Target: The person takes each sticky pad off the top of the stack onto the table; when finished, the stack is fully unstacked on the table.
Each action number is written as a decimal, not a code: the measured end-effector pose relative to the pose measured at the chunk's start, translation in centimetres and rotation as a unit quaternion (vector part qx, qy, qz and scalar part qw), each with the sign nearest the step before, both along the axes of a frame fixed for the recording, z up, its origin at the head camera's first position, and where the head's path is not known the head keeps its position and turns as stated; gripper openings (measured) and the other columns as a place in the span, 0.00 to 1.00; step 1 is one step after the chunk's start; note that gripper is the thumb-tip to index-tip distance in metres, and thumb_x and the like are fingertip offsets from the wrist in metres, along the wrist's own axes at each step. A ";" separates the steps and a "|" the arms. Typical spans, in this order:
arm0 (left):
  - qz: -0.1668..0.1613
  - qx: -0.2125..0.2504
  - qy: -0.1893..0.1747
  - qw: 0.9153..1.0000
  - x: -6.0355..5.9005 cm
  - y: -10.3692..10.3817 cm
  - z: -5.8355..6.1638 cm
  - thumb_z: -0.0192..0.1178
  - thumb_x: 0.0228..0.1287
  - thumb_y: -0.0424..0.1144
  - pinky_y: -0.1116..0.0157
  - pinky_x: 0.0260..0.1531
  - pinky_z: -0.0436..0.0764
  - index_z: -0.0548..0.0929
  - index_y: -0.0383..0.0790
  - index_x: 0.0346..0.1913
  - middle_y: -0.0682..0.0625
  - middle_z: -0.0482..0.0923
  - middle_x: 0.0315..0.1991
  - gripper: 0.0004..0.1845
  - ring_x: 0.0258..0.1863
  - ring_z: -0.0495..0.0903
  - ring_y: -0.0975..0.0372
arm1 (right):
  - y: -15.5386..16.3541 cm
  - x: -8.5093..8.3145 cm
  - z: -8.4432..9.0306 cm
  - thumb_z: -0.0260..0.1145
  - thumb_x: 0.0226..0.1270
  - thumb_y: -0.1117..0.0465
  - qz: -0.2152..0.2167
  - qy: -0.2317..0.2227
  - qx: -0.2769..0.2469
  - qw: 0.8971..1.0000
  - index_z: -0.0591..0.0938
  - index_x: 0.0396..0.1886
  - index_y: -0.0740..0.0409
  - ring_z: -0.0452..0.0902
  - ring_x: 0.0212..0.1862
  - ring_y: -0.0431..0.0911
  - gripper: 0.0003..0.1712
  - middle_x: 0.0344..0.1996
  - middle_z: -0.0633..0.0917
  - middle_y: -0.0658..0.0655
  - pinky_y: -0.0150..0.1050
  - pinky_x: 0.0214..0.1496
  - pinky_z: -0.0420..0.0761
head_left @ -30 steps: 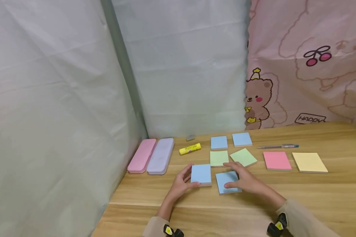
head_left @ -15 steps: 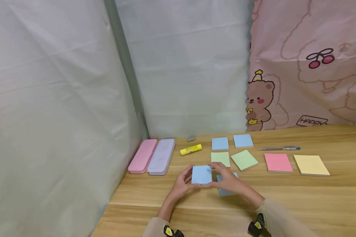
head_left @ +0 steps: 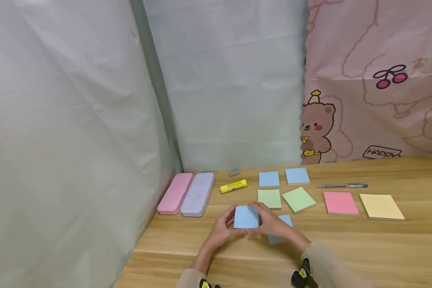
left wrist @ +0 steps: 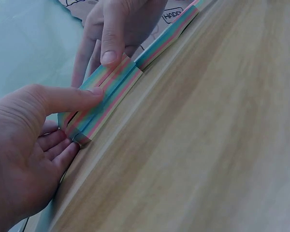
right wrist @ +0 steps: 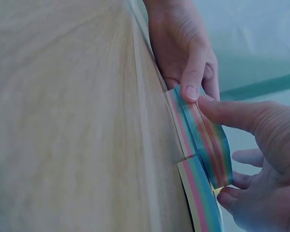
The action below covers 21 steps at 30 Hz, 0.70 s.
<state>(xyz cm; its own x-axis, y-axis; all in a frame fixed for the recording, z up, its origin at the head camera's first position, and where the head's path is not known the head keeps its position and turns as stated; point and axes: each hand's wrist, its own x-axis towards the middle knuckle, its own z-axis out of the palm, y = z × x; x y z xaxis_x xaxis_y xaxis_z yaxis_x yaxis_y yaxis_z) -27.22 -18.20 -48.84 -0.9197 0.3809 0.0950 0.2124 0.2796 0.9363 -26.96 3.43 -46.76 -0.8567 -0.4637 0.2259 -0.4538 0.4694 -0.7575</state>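
Note:
Between both hands is a stack of sticky note pads [head_left: 246, 217], blue on top with rainbow-striped sides. My left hand [head_left: 220, 229] grips its left side, thumb along the near face. From the right, my right hand [head_left: 271, 223] holds the same stack, and the two thumbs nearly meet in the right wrist view. Dark seams run between the stacked pads [left wrist: 106, 99] in the left wrist view. Partly hidden under the right hand and wrist, a separate blue sticky note pad [head_left: 286, 219] lies on the table; its striped edge [right wrist: 198, 193] shows beside the stack in the right wrist view.
Behind the hands lie two green pads [head_left: 269, 199] [head_left: 299, 199] and two blue pads [head_left: 269, 179] [head_left: 297, 176]. A pink pad [head_left: 341, 203], yellow pad [head_left: 382, 207] and pen [head_left: 342, 186] are right. Left are a glue stick [head_left: 233, 186], grey eraser [head_left: 234, 172] and two cases [head_left: 198, 194] [head_left: 175, 193].
My right hand has moved left from the separate blue pad onto the stack, gripping its right side. My left hand has kept its hold. The head view has shifted slightly.

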 end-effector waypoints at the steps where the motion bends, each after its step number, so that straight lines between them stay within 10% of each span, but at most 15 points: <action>1: 0.001 -0.001 -0.001 1.000 0.1 0.0 0.0 0.71 0.54 0.29 0.56 0.69 0.70 0.54 0.27 0.74 0.30 0.60 0.72 0.48 0.72 0.61 0.41 | 0.0 0.0 -0.1 0.81 0.46 0.56 -0.001 -0.003 -0.003 1.000 0.64 0.68 0.74 0.67 0.65 0.68 0.54 0.65 0.68 0.75 0.64 0.64 0.72; 21: 0.005 -0.006 -0.012 1.000 0.1 -0.1 -0.1 0.71 0.54 0.31 0.54 0.70 0.69 0.53 0.29 0.74 0.30 0.59 0.72 0.49 0.71 0.62 0.42 | -0.2 -0.5 -0.7 0.80 0.48 0.57 -0.034 -0.045 -0.029 0.998 0.65 0.70 0.69 0.70 0.62 0.62 0.51 0.65 0.69 0.70 0.59 0.63 0.73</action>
<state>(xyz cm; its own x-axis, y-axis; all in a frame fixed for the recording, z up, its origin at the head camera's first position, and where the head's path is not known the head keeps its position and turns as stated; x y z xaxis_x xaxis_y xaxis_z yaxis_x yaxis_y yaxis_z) -27.15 -18.26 -48.92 -0.9257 0.3718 0.0691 0.1874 0.2923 0.9378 -27.50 3.20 -47.43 -0.9035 -0.3927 0.1719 -0.3519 0.4504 -0.8205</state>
